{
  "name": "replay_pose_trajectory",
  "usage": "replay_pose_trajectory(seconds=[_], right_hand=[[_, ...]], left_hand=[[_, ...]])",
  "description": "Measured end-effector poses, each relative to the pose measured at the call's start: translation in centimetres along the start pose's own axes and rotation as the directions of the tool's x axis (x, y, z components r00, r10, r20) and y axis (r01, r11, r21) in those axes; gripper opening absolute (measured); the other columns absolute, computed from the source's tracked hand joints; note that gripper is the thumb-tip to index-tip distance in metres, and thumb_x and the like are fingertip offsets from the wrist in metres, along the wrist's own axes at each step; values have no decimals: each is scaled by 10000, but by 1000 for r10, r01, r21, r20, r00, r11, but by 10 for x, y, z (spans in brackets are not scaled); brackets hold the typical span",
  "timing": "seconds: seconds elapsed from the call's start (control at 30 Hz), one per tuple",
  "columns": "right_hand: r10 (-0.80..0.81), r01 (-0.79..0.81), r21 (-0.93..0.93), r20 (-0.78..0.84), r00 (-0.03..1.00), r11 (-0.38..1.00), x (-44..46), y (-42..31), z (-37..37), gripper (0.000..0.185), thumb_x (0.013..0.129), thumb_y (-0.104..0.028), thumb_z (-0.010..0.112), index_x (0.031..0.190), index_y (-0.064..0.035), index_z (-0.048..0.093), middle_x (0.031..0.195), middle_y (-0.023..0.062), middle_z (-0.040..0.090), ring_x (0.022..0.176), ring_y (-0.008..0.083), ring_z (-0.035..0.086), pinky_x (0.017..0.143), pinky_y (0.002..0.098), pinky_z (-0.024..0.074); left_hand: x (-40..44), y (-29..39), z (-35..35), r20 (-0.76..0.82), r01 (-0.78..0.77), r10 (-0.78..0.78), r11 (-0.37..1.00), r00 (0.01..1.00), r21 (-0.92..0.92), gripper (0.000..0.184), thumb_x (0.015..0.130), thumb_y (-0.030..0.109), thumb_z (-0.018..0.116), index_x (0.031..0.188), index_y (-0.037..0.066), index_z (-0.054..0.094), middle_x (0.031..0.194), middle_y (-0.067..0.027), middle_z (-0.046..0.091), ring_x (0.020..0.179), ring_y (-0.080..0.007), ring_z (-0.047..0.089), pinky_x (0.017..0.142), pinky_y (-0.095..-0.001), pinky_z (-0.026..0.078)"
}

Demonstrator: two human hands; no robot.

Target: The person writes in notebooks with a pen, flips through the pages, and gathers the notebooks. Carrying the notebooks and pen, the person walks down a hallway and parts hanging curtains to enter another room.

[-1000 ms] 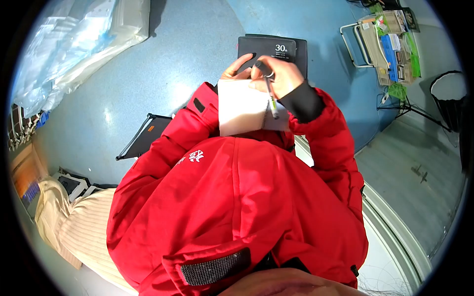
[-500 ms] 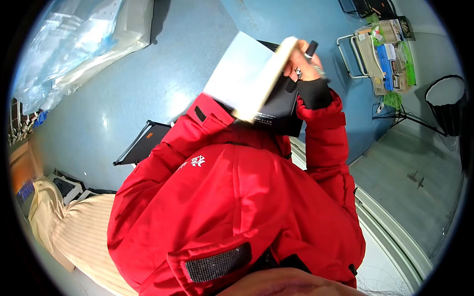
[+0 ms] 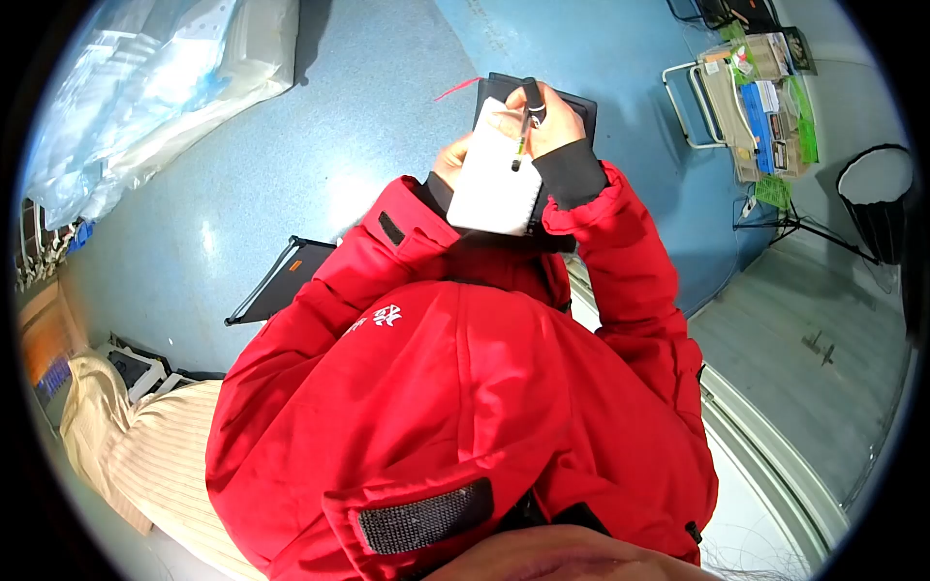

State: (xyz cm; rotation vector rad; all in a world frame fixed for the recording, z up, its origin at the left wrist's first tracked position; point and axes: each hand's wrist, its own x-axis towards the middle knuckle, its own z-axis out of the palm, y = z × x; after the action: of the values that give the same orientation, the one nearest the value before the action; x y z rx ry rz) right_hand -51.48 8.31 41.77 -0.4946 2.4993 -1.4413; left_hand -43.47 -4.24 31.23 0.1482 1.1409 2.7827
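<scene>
A white-paged notebook (image 3: 489, 198) lies over a larger black cover (image 3: 578, 103) in front of my red jacket. A thin red ribbon (image 3: 457, 89) sticks out at its upper left. At the left edge of the pages is my left hand (image 3: 451, 160), its fingers partly hidden behind the notebook. My right hand (image 3: 557, 118) rests over the upper right of the pages, fingers closed around a pen (image 3: 523, 143) with dark ends. The pen slants across the paper; whether its tip touches is not clear.
Clear plastic-wrapped goods (image 3: 165, 107) are at upper left. A black folding stool (image 3: 283, 281) stands on the blue floor (image 3: 387, 116). To the right are a white metal frame (image 3: 693, 107), bins of supplies (image 3: 765, 121) and a lamp on a stand (image 3: 872, 194). Striped fabric (image 3: 165, 436) is at lower left.
The raised, blurred pages have come down flat, and the notebook has turned. My left hand now shows at its left edge. My right hand has moved left over the pages with the pen.
</scene>
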Motion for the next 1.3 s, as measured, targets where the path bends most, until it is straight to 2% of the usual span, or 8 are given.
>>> replay_pose_trajectory(seconds=[0.23, 0.4, 0.63, 0.67, 0.8, 0.97, 1.13, 1.3], right_hand=[[-16, -38, 575, 90, 996, 817, 8, -26, -19, 268, 895, -312, 631, 880, -49, 584, 649, -11, 560, 563, 64, 514, 502, 208, 377], [-38, -95, 568, 218, 975, 818, 32, -18, -43, 217, 943, -242, 567, 836, -54, 587, 677, -23, 595, 654, 54, 536, 593, 205, 416], [-239, 238, 69, -4, 971, 969, 90, 10, -84, 169, 942, -153, 518, 994, -5, 581, 835, 21, 698, 588, 70, 517, 476, 226, 423], [-809, 740, -505, 129, 573, 444, 113, 43, -111, 226, 888, -112, 557, 1071, 21, 560, 863, 44, 707, 610, 104, 540, 537, 239, 460], [77, -81, 789, 43, 996, 609, 171, 172, -185, 227, 867, -164, 638, 1017, -5, 575, 828, 82, 681, 527, 95, 554, 425, 237, 422], [486, -361, 554, -92, 869, 750, 192, 181, -219, 241, 865, -276, 654, 934, -59, 574, 739, 36, 627, 466, 88, 496, 423, 237, 400], [-122, 173, 532, -130, 984, 829, 284, 298, -175, 251, 909, -268, 583, 1026, -46, 594, 910, 74, 647, 697, 154, 612, 570, 275, 481], [50, -394, 919, 394, 918, -16, 464, 269, -183, 306, 958, -213, 476, 1159, -5, 577, 1106, 118, 636, 911, 233, 650, 744, 347, 552]], left_hand=[[15, -4, -21, -123, -151, 203, 928, 971, 341, 383, 926, 27, 547, 1306, 77, 534, 1158, -56, 626, 1016, -155, 612, 883, -318, 501], [33, 17, -20, -17, 126, -141, 925, 990, -360, 396, 989, 210, 487, 1356, 65, 460, 1227, -103, 593, 1096, -213, 594, 910, -350, 496], [88, 7, -22, 11, 97, -98, 947, 995, -307, 482, 933, 52, 547, 1394, 92, 412, 1214, -134, 594, 1107, -240, 593, 921, -382, 500], [100, 7, -20, -21, 63, -71, 957, 997, -282, 495, 922, 23, 551, 1393, 96, 415, 1213, -137, 594, 1099, -241, 597, 916, -382, 504], [165, 22, -16, -124, 25, -55, 971, 991, -236, 535, 890, -69, 538, 1382, 105, 421, 1213, -142, 591, 1074, -249, 609, 906, -378, 512], [265, 47, -13, -245, -25, 14, 999, 969, -40, 562, 871, -33, 546, 1396, 69, 371, 1197, -150, 588, 1057, -248, 609, 899, -366, 503], [348, 78, 0, -259, -95, 97, 995, 961, 19, 617, 876, -6, 513, 1443, 87, 287, 1284, -178, 528, 1148, -295, 556, 969, -400, 459], [464, 109, 4, -220, -188, 144, 963, 965, -195, 795, 908, 78, 515, 1507, 272, 29, 1356, -232, 453, 1190, -367, 519, 976, -463, 447]])
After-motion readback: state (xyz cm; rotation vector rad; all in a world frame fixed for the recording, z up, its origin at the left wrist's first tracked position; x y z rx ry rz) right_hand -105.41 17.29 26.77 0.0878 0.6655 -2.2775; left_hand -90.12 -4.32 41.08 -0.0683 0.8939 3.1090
